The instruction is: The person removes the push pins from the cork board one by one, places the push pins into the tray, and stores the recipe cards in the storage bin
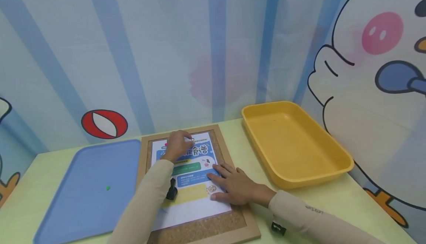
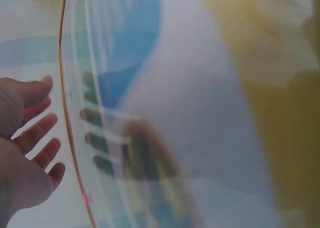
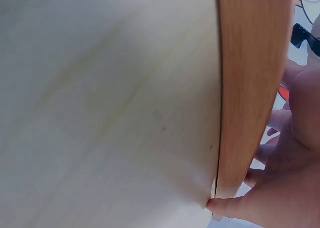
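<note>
A printed sheet [image 1: 189, 209] lies on a cork board [image 1: 199, 231] with a wooden frame. At its top, my left hand [image 1: 178, 146] is bent, thumb and forefinger pinching a small whitish thing that looks like a pushpin [image 1: 192, 139]. The left wrist view shows that hand [image 2: 30, 148] fingertips-first over the glossy sheet [image 2: 190, 87], mirrored in it; the pin cannot be made out there. A tiny pink spot [image 1: 166, 145] marks the sheet's upper left. With spread fingers, my right hand [image 1: 237, 186] rests flat on the sheet's right side, beside the frame edge [image 3: 250, 77].
Left of the board lies a blue tray [image 1: 90, 214] holding a small green piece [image 1: 108, 187]. A deep yellow tray [image 1: 283, 140] stands to the right on the pale yellow table [image 1: 319, 203]. A printed backdrop [image 1: 173, 51] rises behind the table.
</note>
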Demonstrator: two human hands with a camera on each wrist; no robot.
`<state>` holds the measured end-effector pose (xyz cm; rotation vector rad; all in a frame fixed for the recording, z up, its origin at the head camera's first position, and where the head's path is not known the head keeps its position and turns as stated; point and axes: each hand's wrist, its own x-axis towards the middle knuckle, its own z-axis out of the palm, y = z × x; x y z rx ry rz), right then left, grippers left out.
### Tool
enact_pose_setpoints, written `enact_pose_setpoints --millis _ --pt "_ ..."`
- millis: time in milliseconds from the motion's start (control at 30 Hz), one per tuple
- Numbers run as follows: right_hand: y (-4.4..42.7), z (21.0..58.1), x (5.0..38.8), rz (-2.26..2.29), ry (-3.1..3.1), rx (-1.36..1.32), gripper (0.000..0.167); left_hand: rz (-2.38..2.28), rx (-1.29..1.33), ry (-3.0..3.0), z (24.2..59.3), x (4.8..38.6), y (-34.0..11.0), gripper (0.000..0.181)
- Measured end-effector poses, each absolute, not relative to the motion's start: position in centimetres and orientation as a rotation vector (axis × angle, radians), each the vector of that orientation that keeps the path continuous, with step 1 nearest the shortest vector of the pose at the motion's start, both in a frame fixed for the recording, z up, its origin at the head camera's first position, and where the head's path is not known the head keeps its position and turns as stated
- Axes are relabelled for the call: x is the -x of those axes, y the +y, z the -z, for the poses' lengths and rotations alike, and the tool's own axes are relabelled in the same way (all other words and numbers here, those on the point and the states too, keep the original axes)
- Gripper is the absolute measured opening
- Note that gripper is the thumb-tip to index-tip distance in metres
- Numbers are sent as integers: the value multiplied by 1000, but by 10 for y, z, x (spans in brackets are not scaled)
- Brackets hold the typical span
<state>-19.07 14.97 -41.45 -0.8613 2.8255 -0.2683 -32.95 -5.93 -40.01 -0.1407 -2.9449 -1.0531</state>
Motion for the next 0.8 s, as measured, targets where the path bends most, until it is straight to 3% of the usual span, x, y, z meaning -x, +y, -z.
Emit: enact_pose_setpoints --millis 267,800 --pt "151 413 192 260 2828 874 68 915 206 -2945 400 336 -43 27" --pt "153 418 193 257 2829 870 68 932 64 -2960 411 354 -47 16"
